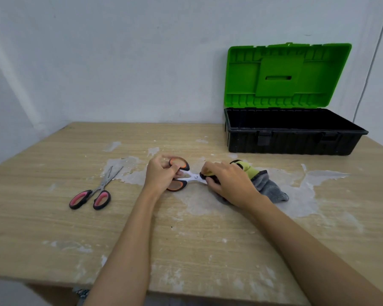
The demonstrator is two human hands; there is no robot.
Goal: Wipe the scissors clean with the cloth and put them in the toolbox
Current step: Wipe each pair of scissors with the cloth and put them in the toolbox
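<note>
Orange-and-black handled scissors [181, 173] lie across the middle of the table, blades pointing right. My left hand [159, 175] grips their handles. My right hand [228, 184] holds a grey, yellow-green and black cloth [263, 182] wrapped over the blades, which are hidden under it. A second pair of scissors [95, 193] with pink-and-black handles lies to the left, blades apart. The toolbox [294, 142], black with a raised green lid [285, 74], stands open at the back right.
The wooden table [186, 244] carries white smears and worn patches. A pale wall rises behind it. The table's near edge runs along the bottom of the view, and a thin cable hangs down the wall at the far right.
</note>
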